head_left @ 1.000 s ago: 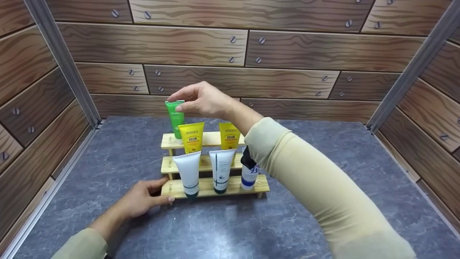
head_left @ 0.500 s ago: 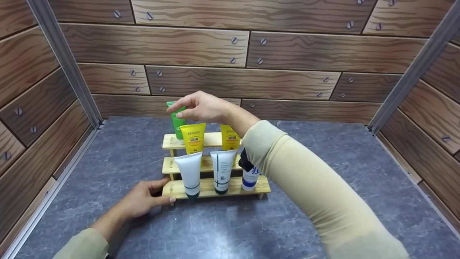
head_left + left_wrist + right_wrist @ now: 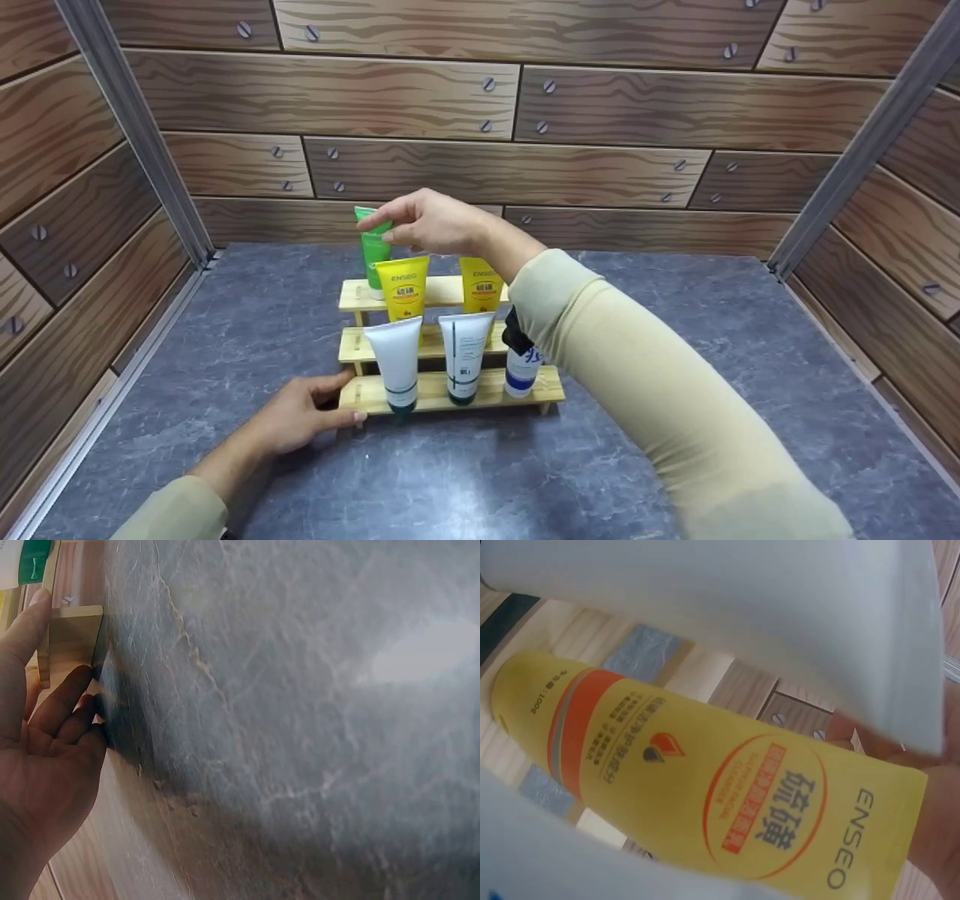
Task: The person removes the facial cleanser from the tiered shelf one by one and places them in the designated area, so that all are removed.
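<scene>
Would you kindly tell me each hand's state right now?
Left hand: closed, holding the rack.
Right hand: at the green tube; grip cannot be told.

The clearest lettering shows in the right wrist view, running sideways along a yellow tube (image 3: 682, 765): the brand ENSEO near its flat end, then an orange-red oval outline enclosing the large dark characters 硫磺, a red panel of pale characters and, in small red capitals, SULPHUR FACIAL CLEANSER. Smaller Chinese lines follow, and 100g stands near the other end. In the head view, ENSEO heads both the left-hand yellow tube (image 3: 403, 289) and the right-hand yellow tube (image 3: 481, 285). The fine print on the right-hand white tube (image 3: 466, 352) is too small to read — blue characters on the white bottle (image 3: 520, 379) are partly hidden, and pale lettering on the green tube (image 3: 375, 259) is blurred
</scene>
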The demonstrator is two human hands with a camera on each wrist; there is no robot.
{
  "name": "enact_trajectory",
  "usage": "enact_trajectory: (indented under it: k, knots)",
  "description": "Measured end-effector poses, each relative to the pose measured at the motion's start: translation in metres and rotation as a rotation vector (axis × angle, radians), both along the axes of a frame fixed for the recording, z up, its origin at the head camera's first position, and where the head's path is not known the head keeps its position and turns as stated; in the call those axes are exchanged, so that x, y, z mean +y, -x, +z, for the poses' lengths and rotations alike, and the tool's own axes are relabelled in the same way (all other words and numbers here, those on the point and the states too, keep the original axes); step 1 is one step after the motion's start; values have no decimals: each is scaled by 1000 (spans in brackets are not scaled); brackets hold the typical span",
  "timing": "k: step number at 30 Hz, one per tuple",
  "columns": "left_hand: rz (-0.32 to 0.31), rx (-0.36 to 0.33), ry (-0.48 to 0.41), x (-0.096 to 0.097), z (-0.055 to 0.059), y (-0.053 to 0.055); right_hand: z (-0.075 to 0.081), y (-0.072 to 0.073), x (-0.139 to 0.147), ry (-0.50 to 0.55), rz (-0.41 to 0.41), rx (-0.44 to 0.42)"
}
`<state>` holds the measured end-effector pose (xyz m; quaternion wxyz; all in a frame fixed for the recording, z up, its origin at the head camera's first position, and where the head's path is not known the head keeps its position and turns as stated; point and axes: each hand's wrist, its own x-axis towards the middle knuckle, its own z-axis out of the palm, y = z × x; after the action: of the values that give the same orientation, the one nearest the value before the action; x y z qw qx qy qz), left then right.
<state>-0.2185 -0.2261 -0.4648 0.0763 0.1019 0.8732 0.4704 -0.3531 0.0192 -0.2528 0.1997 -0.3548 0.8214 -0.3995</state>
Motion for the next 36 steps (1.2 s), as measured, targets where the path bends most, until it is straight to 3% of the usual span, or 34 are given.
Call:
enact_trajectory:
  k: [7,16,24,36]
  knots:
    - [19,-8,-7,0,-1,1,0,1,4,14,-25,-33]
    - [-2,14,-13,1,-1,0,6,2,12,73,-64,-39]
    - [-9,10,-42,1,-2,1,17,8,29,176,-217,60]
    - [-13,-9,-33,0,-3,1,26,19,58,396,-424,106]
